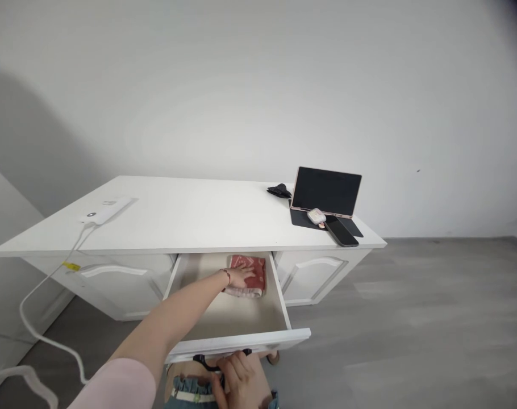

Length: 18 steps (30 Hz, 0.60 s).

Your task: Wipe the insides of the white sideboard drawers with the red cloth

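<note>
A folded red cloth (257, 277) with a pale patterned edge, towel-like, lies in the back right part of a pulled-out white drawer (207, 324). My left hand (240, 277) reaches in over the drawer front and rests flat on the cloth, fingers stretched out. A thin red bracelet circles that wrist. Below, my right hand (238, 375) has its fingers curled round the black handle (204, 363) on the drawer front. Part of the handle is hidden behind those fingers.
On the white cabinet top (190, 216) stand a propped tablet (326, 192), a phone (341, 232), a small pale case (316, 216) and a black item (279, 191). At left lies a white power strip or adapter (107, 210), its cable (41, 287) hanging down.
</note>
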{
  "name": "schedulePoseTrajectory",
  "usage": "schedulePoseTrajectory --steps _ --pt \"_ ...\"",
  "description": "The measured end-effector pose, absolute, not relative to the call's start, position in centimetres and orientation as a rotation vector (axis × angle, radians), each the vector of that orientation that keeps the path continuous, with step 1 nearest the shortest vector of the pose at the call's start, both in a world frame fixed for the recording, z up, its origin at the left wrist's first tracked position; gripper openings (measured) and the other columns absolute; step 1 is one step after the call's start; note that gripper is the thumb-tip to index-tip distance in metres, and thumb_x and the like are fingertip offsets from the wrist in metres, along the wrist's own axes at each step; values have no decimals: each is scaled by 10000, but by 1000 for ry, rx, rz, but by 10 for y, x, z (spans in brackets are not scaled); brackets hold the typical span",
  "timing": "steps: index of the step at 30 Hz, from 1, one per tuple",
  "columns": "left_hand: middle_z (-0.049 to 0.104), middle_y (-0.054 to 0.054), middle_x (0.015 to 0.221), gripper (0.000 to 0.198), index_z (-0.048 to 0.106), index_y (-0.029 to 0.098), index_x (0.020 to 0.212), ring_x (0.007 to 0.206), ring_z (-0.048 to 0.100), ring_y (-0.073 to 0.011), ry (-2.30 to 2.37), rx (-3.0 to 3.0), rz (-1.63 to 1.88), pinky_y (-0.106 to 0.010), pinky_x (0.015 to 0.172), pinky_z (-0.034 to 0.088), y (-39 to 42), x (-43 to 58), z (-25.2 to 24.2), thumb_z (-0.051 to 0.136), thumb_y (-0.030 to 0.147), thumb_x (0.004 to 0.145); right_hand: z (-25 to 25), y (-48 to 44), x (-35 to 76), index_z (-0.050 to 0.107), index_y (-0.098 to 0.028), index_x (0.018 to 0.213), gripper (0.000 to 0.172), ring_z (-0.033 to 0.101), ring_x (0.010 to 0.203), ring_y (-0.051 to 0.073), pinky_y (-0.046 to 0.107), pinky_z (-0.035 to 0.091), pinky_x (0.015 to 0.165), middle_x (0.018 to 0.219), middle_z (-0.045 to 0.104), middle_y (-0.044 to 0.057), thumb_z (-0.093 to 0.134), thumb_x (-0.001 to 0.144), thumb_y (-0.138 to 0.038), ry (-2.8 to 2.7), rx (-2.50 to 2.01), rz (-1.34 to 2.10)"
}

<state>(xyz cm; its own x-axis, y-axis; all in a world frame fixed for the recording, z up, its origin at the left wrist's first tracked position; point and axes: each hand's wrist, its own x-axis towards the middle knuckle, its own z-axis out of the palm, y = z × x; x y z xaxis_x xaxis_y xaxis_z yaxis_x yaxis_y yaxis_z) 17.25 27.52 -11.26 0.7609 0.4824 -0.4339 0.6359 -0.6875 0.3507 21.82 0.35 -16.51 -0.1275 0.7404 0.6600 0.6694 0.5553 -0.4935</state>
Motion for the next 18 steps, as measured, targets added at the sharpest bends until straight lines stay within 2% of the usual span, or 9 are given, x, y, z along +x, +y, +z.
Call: schedulePoseTrajectory --steps 2,4,7,10,12,15,18 --pt "212 -100 1660 793 383 244 1486 1510 124 -381 944 2417 -444 -617 1172 187 282 174 -111 578 501 761 -164 4 220 571 -223 942 206 613 716 211 306 492 629 765 660 17 568 754 -140 -1874 -1156 89" --pt "142 -118 1673 916 340 235 1497 1513 46 -410 1046 2369 -447 -670 1156 158 287 174 -111 622 595 704 -165 4 220 566 -230 937 186 613 704 214 311 493 624 751 654 15 563 767 -155 -1851 -1174 73" --pt "191 -122 1664 887 382 254 1457 1508 83 -420 1123 2382 -385 -682 1138 195 293 173 -113 659 593 687 -168 4 218 573 -237 940 181 611 698 216 315 495 625 744 655 13 547 776 -163 -1823 -1184 58" --pt "320 -119 1614 713 457 258 1394 1486 196 -403 1150 2439 -300 -635 1140 247 298 169 -118 649 498 750 -169 4 216 580 -241 949 195 606 705 215 313 491 633 753 659 14 528 782 -157 -1814 -1169 77" --pt "361 -124 1584 657 456 242 1397 1476 221 -394 1186 2470 -246 -601 1153 250 299 164 -122 641 383 783 -169 4 215 577 -241 943 179 598 704 217 317 487 639 748 652 19 520 791 -164 -1800 -1171 80" --pt "343 -127 1587 616 417 233 1434 1474 221 -384 1259 2493 -183 -586 1163 238 299 149 -127 548 200 834 -165 3 216 576 -243 952 173 595 707 222 327 483 658 751 645 22 513 807 -172 -1816 -1179 86" --pt "335 -105 1599 586 432 251 1420 1472 236 -363 1297 2489 -182 -586 1167 224 302 130 -130 484 123 850 -154 1 220 578 -243 968 181 602 725 223 328 476 663 770 647 21 529 814 -162 -1880 -1208 106"
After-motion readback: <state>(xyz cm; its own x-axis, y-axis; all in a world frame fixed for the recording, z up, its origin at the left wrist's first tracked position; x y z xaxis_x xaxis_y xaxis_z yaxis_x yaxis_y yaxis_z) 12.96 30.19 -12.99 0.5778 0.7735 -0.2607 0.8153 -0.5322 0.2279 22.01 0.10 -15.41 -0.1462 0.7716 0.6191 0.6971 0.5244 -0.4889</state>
